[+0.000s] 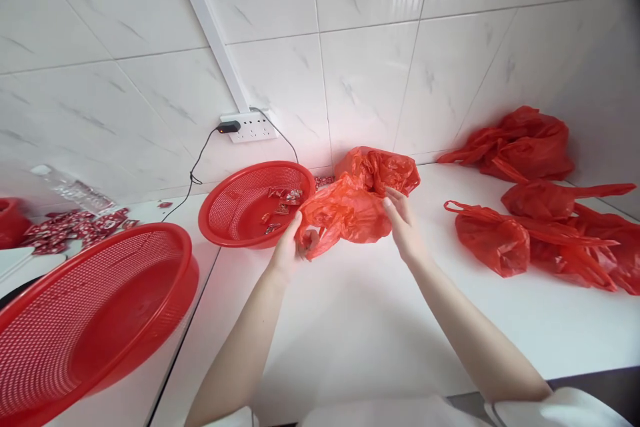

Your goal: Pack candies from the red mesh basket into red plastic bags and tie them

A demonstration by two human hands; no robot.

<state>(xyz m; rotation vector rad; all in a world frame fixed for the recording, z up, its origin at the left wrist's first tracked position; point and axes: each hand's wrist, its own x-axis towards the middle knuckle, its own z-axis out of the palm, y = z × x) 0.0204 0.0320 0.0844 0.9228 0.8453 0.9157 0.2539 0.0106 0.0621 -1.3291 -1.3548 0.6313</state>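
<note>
Two hands fill my head view: left hand (287, 248) and right hand (406, 230), thumbs and fingers pinched on opposite sides of a red plastic bag (357, 210), above the white table (350, 327), right of a red basket (227, 203). Uneven pulling could, I judge, tear such thin film. It looks crumpled, glossy, translucent, bunched at the left.

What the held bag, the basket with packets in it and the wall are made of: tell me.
Held bag: thin plastic film, slightly shiny, crinkled and see-through. Basket: probably moulded plastic, semi-gloss, with regular mesh and a smooth rim. Wall: glossy tiles, perhaps ceramic, given the reflections and straight joints.
</note>
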